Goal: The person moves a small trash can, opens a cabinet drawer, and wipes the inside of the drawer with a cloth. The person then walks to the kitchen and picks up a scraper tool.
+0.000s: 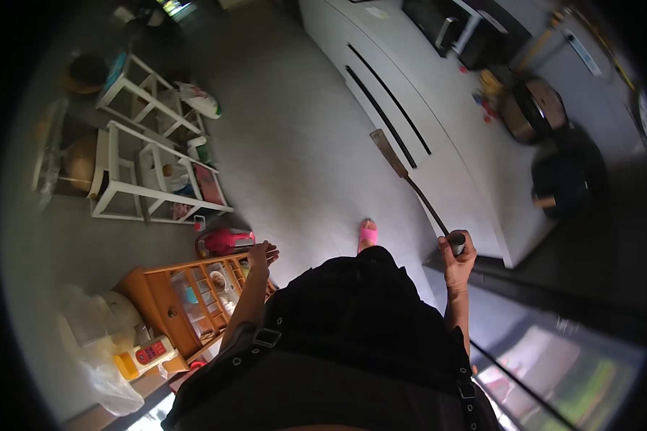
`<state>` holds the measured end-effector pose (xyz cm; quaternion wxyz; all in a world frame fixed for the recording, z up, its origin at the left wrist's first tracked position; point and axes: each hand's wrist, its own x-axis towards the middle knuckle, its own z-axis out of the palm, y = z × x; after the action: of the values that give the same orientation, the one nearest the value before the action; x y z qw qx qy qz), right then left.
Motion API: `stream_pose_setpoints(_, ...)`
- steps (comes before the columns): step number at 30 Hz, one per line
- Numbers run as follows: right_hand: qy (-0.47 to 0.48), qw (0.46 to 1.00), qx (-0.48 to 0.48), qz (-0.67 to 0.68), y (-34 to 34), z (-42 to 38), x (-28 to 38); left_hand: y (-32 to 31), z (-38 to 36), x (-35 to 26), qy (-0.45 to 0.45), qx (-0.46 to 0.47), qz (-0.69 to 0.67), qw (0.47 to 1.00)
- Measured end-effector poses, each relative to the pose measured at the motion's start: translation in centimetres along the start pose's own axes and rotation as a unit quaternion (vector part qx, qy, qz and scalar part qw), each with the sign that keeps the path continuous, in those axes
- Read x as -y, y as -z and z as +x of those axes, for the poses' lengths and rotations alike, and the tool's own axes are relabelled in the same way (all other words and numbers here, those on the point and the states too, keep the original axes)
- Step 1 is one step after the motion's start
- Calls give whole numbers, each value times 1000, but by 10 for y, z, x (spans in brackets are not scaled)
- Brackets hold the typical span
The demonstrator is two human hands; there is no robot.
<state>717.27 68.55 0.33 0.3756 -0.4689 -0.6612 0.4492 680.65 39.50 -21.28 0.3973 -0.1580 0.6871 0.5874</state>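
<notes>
My right hand [459, 267] is closed around the grip end of a long wok spatula [389, 152]. Its thin dark shaft slants up and to the left, ending in a flat, brownish, worn blade. In this view the blade overlaps the floor beside the white cabinet's dark handles. My left hand [264, 253] hangs low at my other side, holding nothing, with its fingers loosely apart. Nearest to it are a pink-red object [226, 242] on the floor and a wooden cabinet [169, 305] with glass panes.
White cabinets [438, 187] run along the right, topped by a brown appliance [533, 111] and a dark container [564, 179]. White shelf racks [151, 208] hold goods on the left. Grey floor [287, 144] lies between. A yellow-capped bottle [147, 357] sits by the wooden cabinet. My foot wears a pink slipper [368, 234].
</notes>
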Motion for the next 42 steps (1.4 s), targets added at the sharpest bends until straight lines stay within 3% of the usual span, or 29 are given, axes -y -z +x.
stream_pose_setpoints(2, 25, 999, 32, 10, -17, 51, 2, 0, 18, -12, 19, -6, -76, 997)
stream_pose_setpoints(3, 23, 998, 55, 15, -23, 79, 6, -5, 21, -34, 34, 55, -99, 993)
stream_pose_setpoints(6, 29, 992, 119, 35, -59, 145, 10, -30, 11, -69, -65, -30, -46, 996)
stream_pose_setpoints(12, 41, 966, 253, 28, -144, 265, 45, -67, 9, -97, -51, -126, -136, 981)
stream_pose_setpoints(13, 46, 962, 267, 31, -163, 280, 48, -52, 30, -84, -36, -95, -179, 978)
stream_pose_setpoints(15, 17, 954, 297, 33, -206, 297, 52, -39, 52, -88, -27, -139, -206, 968)
stream_pose_setpoints(19, 44, 951, 306, 14, -288, 336, 48, -34, 110, -119, -19, -215, -236, 948)
stream_pose_setpoints(22, 4, 935, 354, 14, -341, 366, 73, -41, 160, -170, -4, -225, -249, 942)
stream_pose_setpoints(25, 82, 920, 382, -32, -392, 402, 108, -55, 222, -249, -32, -187, -246, 951)
stream_pose_setpoints(30, 68, 899, 428, -62, -463, 470, 146, -92, 304, -391, -87, -118, -175, 973)
stream_pose_setpoints(35, 112, 859, 491, -86, -540, 561, 158, -152, 381, -518, -147, -79, -209, 963)
stream_pose_setpoints(42, 171, 794, 581, -48, -660, 715, 209, -204, 469, -626, -133, -114, -238, 955)
